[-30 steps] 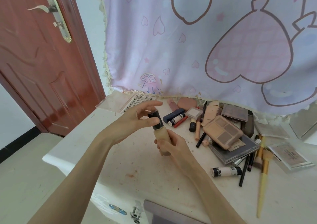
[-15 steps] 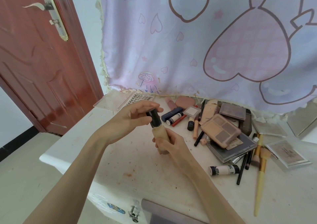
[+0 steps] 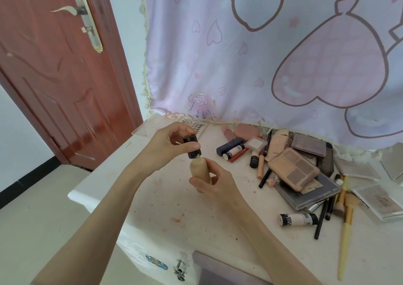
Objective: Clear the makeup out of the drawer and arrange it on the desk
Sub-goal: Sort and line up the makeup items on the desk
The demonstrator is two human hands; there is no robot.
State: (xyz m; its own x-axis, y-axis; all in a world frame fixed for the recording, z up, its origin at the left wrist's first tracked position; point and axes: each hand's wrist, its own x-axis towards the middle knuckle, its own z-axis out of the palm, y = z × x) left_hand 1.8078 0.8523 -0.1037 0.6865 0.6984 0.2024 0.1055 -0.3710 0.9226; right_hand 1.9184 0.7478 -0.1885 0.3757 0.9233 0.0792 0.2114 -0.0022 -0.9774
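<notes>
Both forearms reach over the desk; the left hand pinches the black cap between thumb and curled fingers, while the right hand wraps its fingers round the beige foundation bottle, held upright above the desktop; compared with 0.5 s ago, the cap sits lifted, showing the bottle's neck; the other makeup lies heaped to the right.

Stained white desk: black-and-white tube, yellow-handled brush, grey flat palette, clear lash tray at back-left.
</notes>
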